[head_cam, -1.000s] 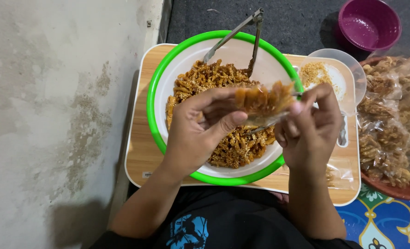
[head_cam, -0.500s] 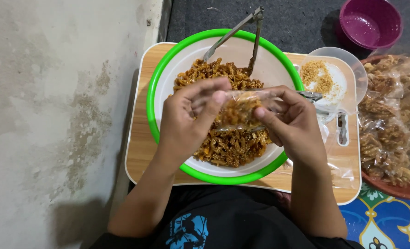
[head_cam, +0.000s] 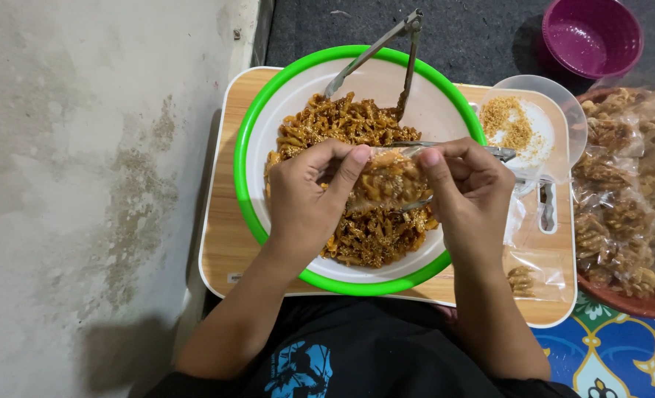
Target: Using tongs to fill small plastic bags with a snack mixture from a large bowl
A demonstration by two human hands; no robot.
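Plastic pouch: we hold a small clear plastic pouch (head_cam: 388, 183) packed with brown glazed snack sticks between both our hands, above the middle of the bowl.
Left hand: our left hand (head_cam: 307, 193) pinches the pouch's left end, thumb and forefinger pressed together on the film.
Right hand: our right hand (head_cam: 469, 184) grips the pouch's right end, fingers curled and clamped on it.
Bowl: we see a wide white plastic bowl with a bright green rim (head_cam: 248, 140) filling most of the tray, heaped with the same brown sticks; its rim runs close to the tray's left and near edges.
Tongs: metal tongs (head_cam: 386, 51) lean on the bowl's far rim, tips down in the food.
Tray: a pale wooden tray with a white edge (head_cam: 220, 243) shows only a narrow bare strip on the left; its right end carries a clear lidded tub of golden crumbs (head_cam: 523, 121) and a flat filled pouch (head_cam: 534, 276).
Surroundings: a bare grey wall crowds the left; a purple plastic basin (head_cam: 591, 37) sits far right, a heap of filled packets (head_cam: 629, 199) just right of the tray.
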